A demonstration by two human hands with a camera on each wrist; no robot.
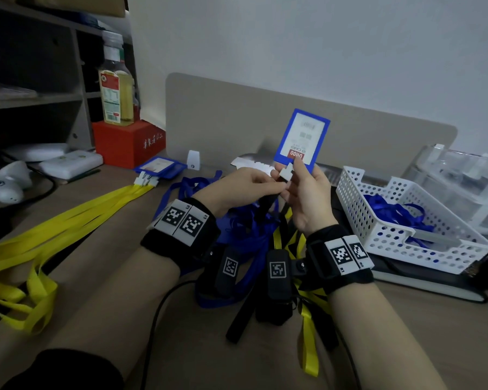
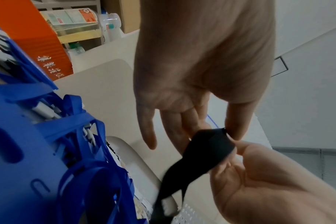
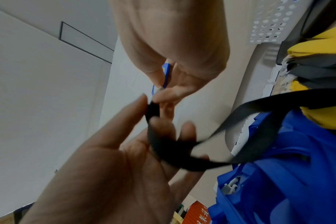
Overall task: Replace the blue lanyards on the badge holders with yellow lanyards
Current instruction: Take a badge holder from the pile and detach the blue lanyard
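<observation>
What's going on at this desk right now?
A person is swapping straps on badge holders. The right hand holds a blue badge holder upright, while the left hand pinches a dark strap at the white clip below it. Its colour looks black here, not blue or yellow. Yellow lanyards lie to the left, a blue pile sits under the hands, and more blue ones fill the white basket.

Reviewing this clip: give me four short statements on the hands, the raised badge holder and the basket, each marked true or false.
1. The right hand holds the blue badge holder raised above the desk. True.
2. The left hand rests open on the desk. False: it pinches a dark strap at the holder's white clip.
3. The white basket contains blue lanyards. True.
4. Only yellow lanyards lie under the hands. False: there are blue ones too.
</observation>
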